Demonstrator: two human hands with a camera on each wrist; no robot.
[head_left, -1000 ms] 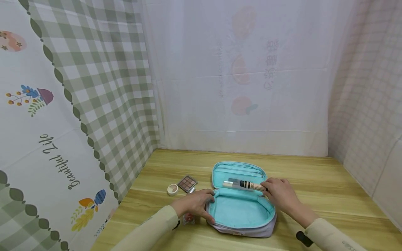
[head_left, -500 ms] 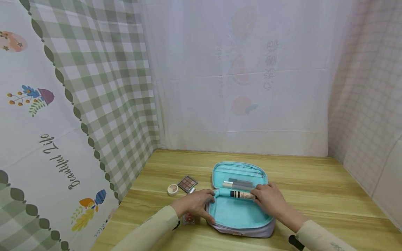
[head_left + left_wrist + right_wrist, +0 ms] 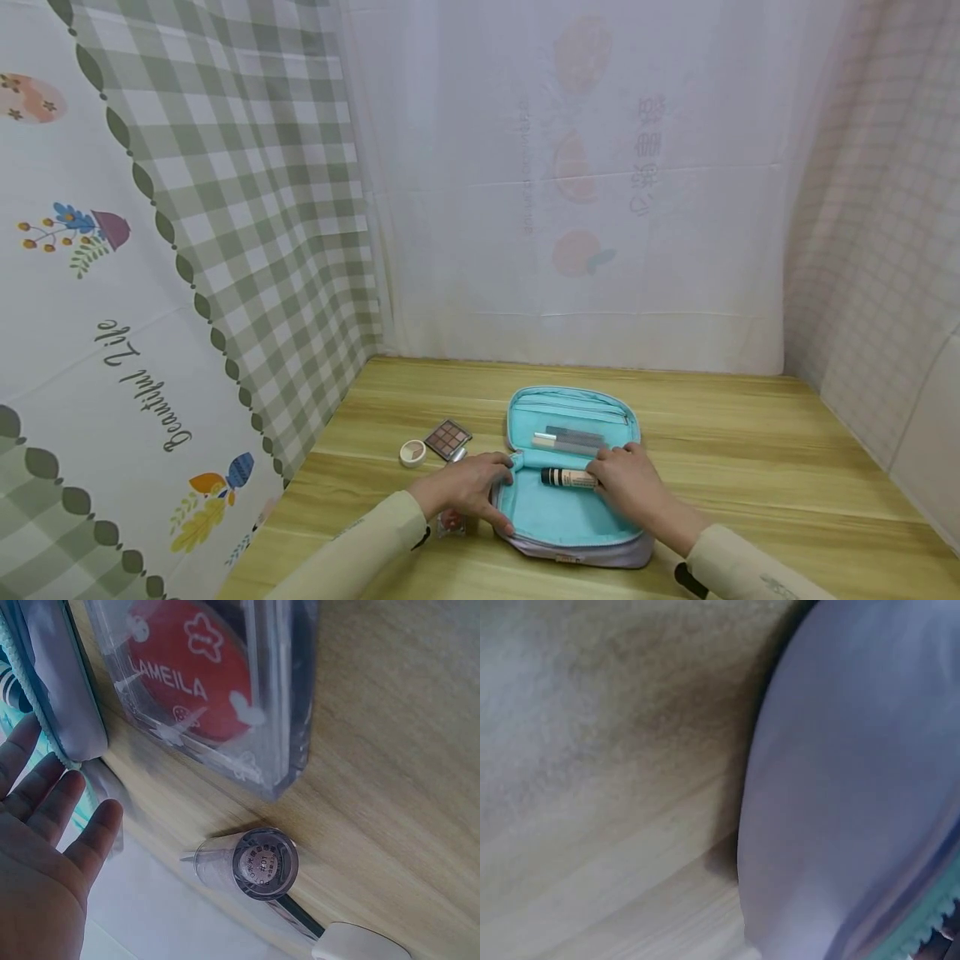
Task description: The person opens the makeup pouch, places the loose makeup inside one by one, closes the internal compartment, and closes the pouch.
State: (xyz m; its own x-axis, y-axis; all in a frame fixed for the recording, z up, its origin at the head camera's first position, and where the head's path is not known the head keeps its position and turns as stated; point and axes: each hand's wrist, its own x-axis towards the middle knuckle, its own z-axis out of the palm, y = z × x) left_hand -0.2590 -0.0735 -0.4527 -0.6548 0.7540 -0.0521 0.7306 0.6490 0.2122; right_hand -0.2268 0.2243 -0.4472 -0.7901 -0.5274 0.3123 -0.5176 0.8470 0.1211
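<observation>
A lilac makeup bag (image 3: 573, 521) with a turquoise lining lies unzipped, its lid folded back. My right hand (image 3: 633, 487) grips one end of a beige cosmetic tube (image 3: 570, 477) with a black striped cap, held level over the main compartment. Whether the tube touches the lining cannot be told. At the bag's left side rests my left hand (image 3: 468, 487), thumb near the front rim. Its fingers (image 3: 94, 836) look straight against the zipped edge in the left wrist view. The right wrist view shows only the bag's outer wall (image 3: 840, 765), with almost nothing of the hand.
Slim sticks (image 3: 570, 440) sit in the lid's mesh pocket. Left of the bag lie an eyeshadow palette (image 3: 447, 439), a round compact (image 3: 412, 453), a clear-ended tube (image 3: 247, 862) and a clear case with a red label (image 3: 187, 667). Curtains stand behind and at both sides.
My right hand has brought the beige tube from over the lid toward me and left, down to the main compartment. The left hand has stayed at the bag's side.
</observation>
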